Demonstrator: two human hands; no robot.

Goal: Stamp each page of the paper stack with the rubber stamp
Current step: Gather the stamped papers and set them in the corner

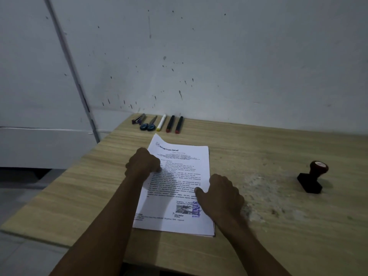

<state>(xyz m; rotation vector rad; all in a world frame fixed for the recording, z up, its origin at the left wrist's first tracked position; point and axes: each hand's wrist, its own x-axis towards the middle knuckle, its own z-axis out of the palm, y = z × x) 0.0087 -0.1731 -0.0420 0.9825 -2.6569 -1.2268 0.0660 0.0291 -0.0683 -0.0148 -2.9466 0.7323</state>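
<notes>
My left hand (143, 163) rests on the upper left part of the paper stack (179, 188), fingers curled under so the knuckles face up; the fingertips seem to pinch or press the left edge of the top page, though from behind I cannot tell which. My right hand (221, 196) lies on the right edge of the stack, about halfway down, fingers bent over the margin and the thumb stretched left onto the print. It appears to grip the edge of the sheet, but the fingertips are hidden under the knuckles.

Both forearms reach in from the bottom of the view, the left one crossing the stack's lower left corner, the right one running off the lower right corner.

The stack sits in the middle of the wooden table (79, 186), its far left corner lifting a little. A purple stamp mark (196, 210) shows near the bottom right of the top page, partly covered by my right wrist. The rubber stamp (313, 177) lies tilted on the table well off to the right, apart from both hands.

Along the far edge lie a stapler (138, 119), scissors (149, 123), a white marker (161, 122) and two black markers (174, 124). The page's small print is too blurred to read.
</notes>
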